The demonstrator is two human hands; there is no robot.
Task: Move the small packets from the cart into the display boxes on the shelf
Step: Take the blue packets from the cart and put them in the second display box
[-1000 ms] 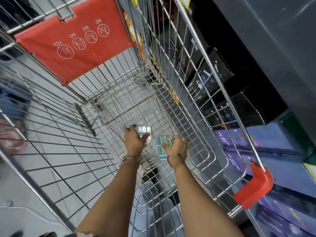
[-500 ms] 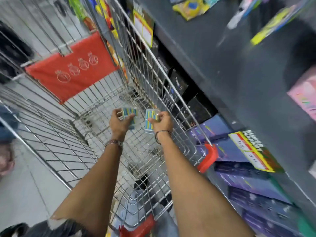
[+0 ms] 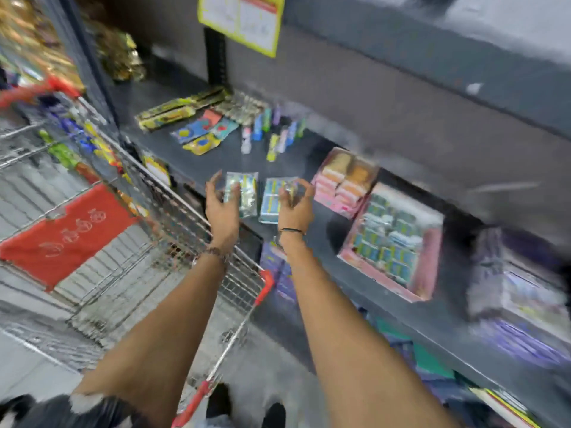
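Observation:
My left hand [image 3: 221,208] holds a small blue-and-green packet [image 3: 242,194] upright. My right hand [image 3: 293,205] grips a second packet of the same kind [image 3: 272,199]. Both hands hang over the front edge of the dark shelf [image 3: 309,156], just past the wire cart's rim [image 3: 185,208]. To their right on the shelf sits a pink display box [image 3: 428,264] filled with matching packets. Behind it stands another pink box [image 3: 321,183] with orange and pink packets. The frame is blurred by motion.
The wire cart with a red flap [image 3: 61,236] stands to the left, against the shelf. Loose colourful packets [image 3: 200,134] and small tubes [image 3: 272,134] lie at the back of the shelf. Purple boxes [image 3: 525,304] fill the right end and the lower shelf.
Both hands have lifted out of the cart with a packet each and now hover over the shelf. My view has swung up and right from the cart to the display boxes.

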